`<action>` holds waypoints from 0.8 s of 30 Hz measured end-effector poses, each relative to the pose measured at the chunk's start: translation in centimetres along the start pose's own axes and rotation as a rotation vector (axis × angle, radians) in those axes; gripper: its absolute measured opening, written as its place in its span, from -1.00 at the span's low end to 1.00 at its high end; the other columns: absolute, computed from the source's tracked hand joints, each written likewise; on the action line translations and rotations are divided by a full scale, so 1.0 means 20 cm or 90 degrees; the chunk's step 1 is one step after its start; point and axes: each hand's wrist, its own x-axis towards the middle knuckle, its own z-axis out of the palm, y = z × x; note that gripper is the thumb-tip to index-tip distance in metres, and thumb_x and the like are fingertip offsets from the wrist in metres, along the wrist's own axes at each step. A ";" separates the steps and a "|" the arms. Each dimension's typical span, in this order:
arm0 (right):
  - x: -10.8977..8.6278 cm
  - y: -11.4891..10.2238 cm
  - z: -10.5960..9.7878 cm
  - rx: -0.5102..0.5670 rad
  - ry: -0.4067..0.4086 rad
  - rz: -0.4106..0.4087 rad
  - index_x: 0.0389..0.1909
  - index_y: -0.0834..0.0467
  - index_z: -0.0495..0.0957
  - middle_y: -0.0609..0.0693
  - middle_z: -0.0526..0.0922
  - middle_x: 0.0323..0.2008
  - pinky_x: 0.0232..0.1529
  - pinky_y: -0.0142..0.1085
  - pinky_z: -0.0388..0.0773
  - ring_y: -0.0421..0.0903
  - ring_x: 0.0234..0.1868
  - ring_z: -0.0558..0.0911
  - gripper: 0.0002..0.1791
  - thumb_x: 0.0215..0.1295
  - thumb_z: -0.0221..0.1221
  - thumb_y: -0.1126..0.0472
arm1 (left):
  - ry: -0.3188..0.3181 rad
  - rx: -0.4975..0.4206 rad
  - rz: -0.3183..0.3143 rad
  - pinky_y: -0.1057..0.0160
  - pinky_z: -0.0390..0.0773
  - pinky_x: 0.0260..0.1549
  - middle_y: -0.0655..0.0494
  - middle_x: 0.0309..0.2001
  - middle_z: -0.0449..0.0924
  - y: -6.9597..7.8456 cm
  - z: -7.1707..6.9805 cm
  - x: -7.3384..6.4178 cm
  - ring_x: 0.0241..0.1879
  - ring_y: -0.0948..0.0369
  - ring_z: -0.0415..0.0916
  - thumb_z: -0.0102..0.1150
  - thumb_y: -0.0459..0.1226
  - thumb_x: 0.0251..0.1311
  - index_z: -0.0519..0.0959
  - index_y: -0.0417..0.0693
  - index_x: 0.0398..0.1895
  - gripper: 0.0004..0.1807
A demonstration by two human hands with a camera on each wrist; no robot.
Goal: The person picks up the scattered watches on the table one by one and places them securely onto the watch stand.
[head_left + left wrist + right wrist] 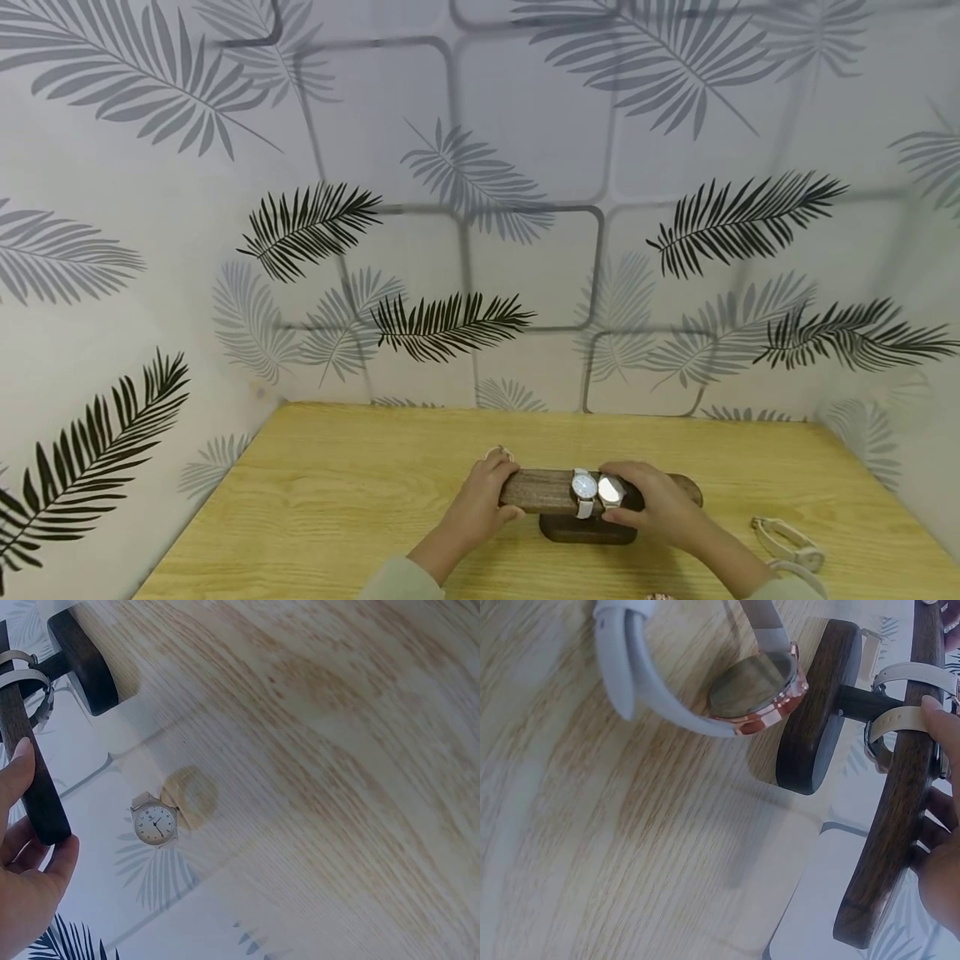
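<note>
A dark wooden watch stand (536,492) stands on the table, its bar lying across a dark base (588,532). Two watches encircle the bar: a white-strapped watch (584,486) and, just right of it, a beige-strapped watch (900,720) whose face catches the light. My left hand (474,502) grips the bar's left end, thumb in front and fingers behind. My right hand (663,504) pinches the beige-strapped watch on the bar; the right wrist view shows the thumb (939,720) on its strap. Part of that watch is hidden by the fingers.
Behind my left hand lies a loose round-faced watch (155,823). A pale-strapped watch (787,542) rests on the table (337,483) beside my right forearm. Large in the right wrist view is a rose-gold-cased watch (754,686). A leaf-patterned wall (525,250) borders the table's back.
</note>
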 end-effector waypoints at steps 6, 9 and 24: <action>-0.01 0.00 -0.01 -0.003 -0.007 0.008 0.07 0.27 0.46 0.18 0.57 0.01 -0.11 -0.04 0.54 0.18 -0.01 0.54 -0.37 0.05 0.30 -0.03 | -0.009 -0.006 -0.004 0.05 0.46 0.09 -0.13 0.16 0.37 0.00 0.00 0.00 0.21 -0.10 0.29 0.35 -0.23 -0.04 0.44 -0.24 0.08 -0.42; -0.01 0.00 -0.01 -0.008 -0.009 0.010 0.08 0.25 0.46 0.18 0.58 0.01 -0.14 -0.09 0.56 0.15 -0.03 0.55 -0.39 0.06 0.31 0.00 | -0.016 -0.013 -0.009 0.04 0.45 0.09 -0.14 0.17 0.36 0.00 0.01 0.00 0.22 -0.11 0.28 0.34 -0.22 -0.03 0.44 -0.23 0.09 -0.42; -0.05 0.00 0.04 -0.038 0.069 -0.025 0.05 0.23 0.47 0.14 0.57 0.00 -0.01 0.01 0.52 0.13 0.00 0.55 -0.44 0.05 0.32 0.07 | 0.009 -0.080 -0.025 -0.03 0.40 0.14 -0.22 0.24 0.25 -0.01 0.02 -0.02 0.30 -0.19 0.14 0.33 -0.27 0.01 0.37 -0.27 0.16 -0.38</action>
